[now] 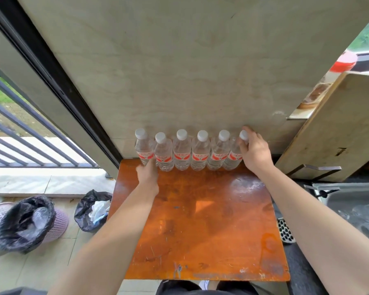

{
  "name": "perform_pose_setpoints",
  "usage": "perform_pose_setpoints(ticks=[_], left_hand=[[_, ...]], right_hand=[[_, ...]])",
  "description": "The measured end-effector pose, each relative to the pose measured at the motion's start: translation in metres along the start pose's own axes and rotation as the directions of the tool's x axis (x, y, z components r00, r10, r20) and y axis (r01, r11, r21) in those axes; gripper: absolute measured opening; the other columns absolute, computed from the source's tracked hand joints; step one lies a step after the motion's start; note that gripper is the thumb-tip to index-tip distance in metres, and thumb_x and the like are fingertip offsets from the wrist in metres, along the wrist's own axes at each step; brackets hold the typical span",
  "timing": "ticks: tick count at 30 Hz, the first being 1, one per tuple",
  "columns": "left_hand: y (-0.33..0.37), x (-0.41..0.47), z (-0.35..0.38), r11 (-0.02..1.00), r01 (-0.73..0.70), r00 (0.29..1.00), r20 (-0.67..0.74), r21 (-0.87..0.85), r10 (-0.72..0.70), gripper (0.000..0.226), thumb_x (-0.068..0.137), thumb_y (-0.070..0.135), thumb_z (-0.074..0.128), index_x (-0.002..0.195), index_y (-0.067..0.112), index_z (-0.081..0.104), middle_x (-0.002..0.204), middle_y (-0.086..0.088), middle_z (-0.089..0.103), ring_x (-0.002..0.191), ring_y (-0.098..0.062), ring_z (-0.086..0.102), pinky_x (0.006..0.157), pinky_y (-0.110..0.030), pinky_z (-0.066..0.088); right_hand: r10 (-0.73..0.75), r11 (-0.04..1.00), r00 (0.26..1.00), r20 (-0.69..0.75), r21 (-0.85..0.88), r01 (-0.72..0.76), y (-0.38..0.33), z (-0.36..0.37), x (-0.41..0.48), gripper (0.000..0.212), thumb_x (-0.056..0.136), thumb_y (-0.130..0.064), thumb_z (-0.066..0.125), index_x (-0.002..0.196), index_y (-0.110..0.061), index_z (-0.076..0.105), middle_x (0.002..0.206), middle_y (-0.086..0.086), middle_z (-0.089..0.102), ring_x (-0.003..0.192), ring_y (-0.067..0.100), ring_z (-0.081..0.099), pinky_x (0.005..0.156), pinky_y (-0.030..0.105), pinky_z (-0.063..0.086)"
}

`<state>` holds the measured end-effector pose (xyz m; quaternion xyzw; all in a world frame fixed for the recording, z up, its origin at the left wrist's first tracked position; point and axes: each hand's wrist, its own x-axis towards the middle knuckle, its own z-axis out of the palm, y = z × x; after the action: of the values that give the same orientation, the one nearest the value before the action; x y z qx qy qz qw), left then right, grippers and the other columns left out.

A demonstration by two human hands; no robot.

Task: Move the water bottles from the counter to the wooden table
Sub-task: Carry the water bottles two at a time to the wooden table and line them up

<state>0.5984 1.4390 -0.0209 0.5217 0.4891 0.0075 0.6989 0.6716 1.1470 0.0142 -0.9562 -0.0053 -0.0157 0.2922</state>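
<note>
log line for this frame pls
bottles: six in row on table | left hand: holds leftmost bottle low | right hand: grips rightmost bottle near cap

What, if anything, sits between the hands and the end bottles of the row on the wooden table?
Nothing visible. The right hand curls round the rightmost bottle just below its cap. The left hand is against the base of the leftmost bottle, but its grip is blurred. Both bottles already stand on the wooden table.
</note>
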Motion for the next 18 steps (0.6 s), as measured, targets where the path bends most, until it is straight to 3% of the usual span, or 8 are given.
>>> perform_pose_setpoints(ticks=[2, 4, 8, 11, 13, 15, 18], left_hand=[[-0.003, -0.004, 0.007, 0.966, 0.185, 0.968, 0.205, -0.183, -0.146, 0.055, 0.096, 0.034, 0.063, 0.144, 0.015, 0.045, 0.132, -0.010, 0.055, 0.119, -0.031, 0.057, 0.102, -0.043, 0.048], [0.000, -0.002, 0.013, 0.944, 0.219, 0.943, 0.303, -0.249, -0.139, 0.051, 0.100, 0.032, 0.057, 0.147, 0.019, 0.043, 0.144, -0.012, 0.052, 0.125, -0.033, 0.056, 0.105, -0.046, 0.047], [0.010, 0.001, 0.024, 0.942, 0.215, 0.941, 0.312, -0.259, -0.129, 0.052, 0.104, 0.040, 0.046, 0.152, 0.019, 0.037, 0.149, -0.015, 0.048, 0.132, -0.033, 0.053, 0.108, -0.050, 0.046], [0.008, 0.004, 0.023, 0.970, 0.175, 0.939, 0.326, -0.170, -0.112, 0.058, 0.102, 0.050, 0.044, 0.153, 0.023, 0.036, 0.152, -0.011, 0.046, 0.135, -0.031, 0.049, 0.110, -0.052, 0.043], [0.000, -0.004, 0.017, 0.998, 0.036, 0.945, 0.323, 0.058, -0.052, 0.072, 0.096, 0.066, 0.043, 0.156, 0.030, 0.030, 0.158, -0.004, 0.037, 0.142, -0.032, 0.040, 0.114, -0.055, 0.034], [-0.011, -0.016, 0.007, 0.925, -0.229, 0.930, 0.348, 0.302, 0.117, 0.079, 0.091, 0.072, 0.045, 0.158, 0.039, 0.020, 0.162, 0.002, 0.028, 0.149, -0.030, 0.027, 0.119, -0.055, 0.025], [-0.027, -0.017, -0.007, 0.807, -0.415, 0.883, 0.400, 0.421, 0.246, 0.091, 0.082, 0.074, 0.058, 0.157, 0.042, 0.019, 0.167, 0.004, 0.014, 0.154, -0.022, 0.008, 0.122, -0.055, 0.016]], right_hand=[[-0.012, 1.000, 0.999, -0.032, 0.017, 0.012, 0.000, 0.002, -0.006, 0.055, 0.105, -0.028, 0.050, 0.154, -0.012, 0.034, 0.136, 0.023, 0.051, 0.116, 0.042, 0.055, 0.091, 0.043, 0.045], [-0.020, 0.999, 0.998, -0.066, 0.034, 0.023, -0.003, 0.005, -0.016, 0.058, 0.104, -0.031, 0.052, 0.155, -0.013, 0.032, 0.148, 0.023, 0.039, 0.125, 0.044, 0.050, 0.096, 0.046, 0.045], [-0.202, 0.978, 0.975, -0.087, -0.064, 0.197, -0.005, 0.016, -0.036, 0.059, 0.102, -0.028, 0.057, 0.155, -0.018, 0.034, 0.159, 0.029, 0.020, 0.138, 0.050, 0.036, 0.098, 0.054, 0.048], [-0.296, 0.946, 0.954, -0.051, -0.155, 0.285, -0.001, 0.026, -0.043, 0.059, 0.100, -0.025, 0.061, 0.153, -0.014, 0.039, 0.159, 0.031, 0.020, 0.130, 0.053, 0.043, 0.098, 0.057, 0.047], [-0.301, 0.941, 0.952, -0.054, -0.179, 0.288, 0.000, 0.031, -0.048, 0.059, 0.098, -0.024, 0.062, 0.152, -0.012, 0.040, 0.160, 0.032, 0.019, 0.126, 0.053, 0.046, 0.095, 0.055, 0.049], [-0.319, 0.931, 0.946, -0.064, -0.209, 0.300, 0.000, 0.033, -0.055, 0.061, 0.097, -0.025, 0.063, 0.152, -0.011, 0.041, 0.160, 0.032, 0.019, 0.123, 0.053, 0.048, 0.093, 0.055, 0.050], [-0.304, 0.936, 0.951, -0.055, -0.204, 0.287, -0.002, 0.034, -0.069, 0.064, 0.095, -0.025, 0.065, 0.152, -0.012, 0.040, 0.161, 0.030, 0.018, 0.128, 0.050, 0.045, 0.097, 0.053, 0.050]])
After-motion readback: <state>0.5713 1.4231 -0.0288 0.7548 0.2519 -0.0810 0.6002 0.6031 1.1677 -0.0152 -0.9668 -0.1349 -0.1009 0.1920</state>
